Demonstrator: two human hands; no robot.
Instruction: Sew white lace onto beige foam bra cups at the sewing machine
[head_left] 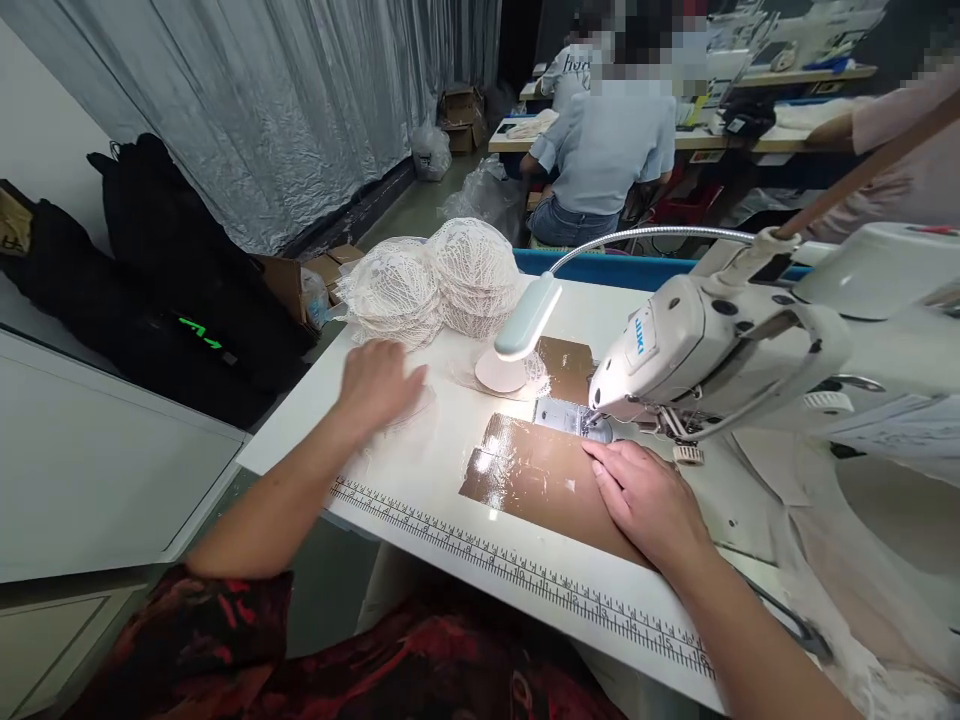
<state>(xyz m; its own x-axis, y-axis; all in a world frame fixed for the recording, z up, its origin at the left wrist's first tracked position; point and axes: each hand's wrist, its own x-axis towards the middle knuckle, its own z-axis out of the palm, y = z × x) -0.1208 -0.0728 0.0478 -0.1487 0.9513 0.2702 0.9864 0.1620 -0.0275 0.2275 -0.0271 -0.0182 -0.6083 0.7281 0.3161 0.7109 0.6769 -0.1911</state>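
My left hand (379, 385), smeared by motion, hovers over or rests on a sheer pale fabric piece (405, 425) at the table's left. Its thumb sticks out to the side, and the other fingers are hidden below the hand. Just beyond it stand two stacks of white lace cups (394, 290). My right hand (649, 500) lies on brown shiny tape (540, 480), fingers stretched out, index fingertip close to the needle area of the white sewing machine (675, 350). Under the lamp (529, 315) sits a pale round cup piece (501, 372) with lace around it.
A printed ruler strip (517, 570) runs along the front edge of the white table (300, 430). Sheer fabric (817, 570) hangs at the right. Dark bags (180, 260) and a cabinet (97, 450) stand at the left. Co-workers sit at tables beyond.
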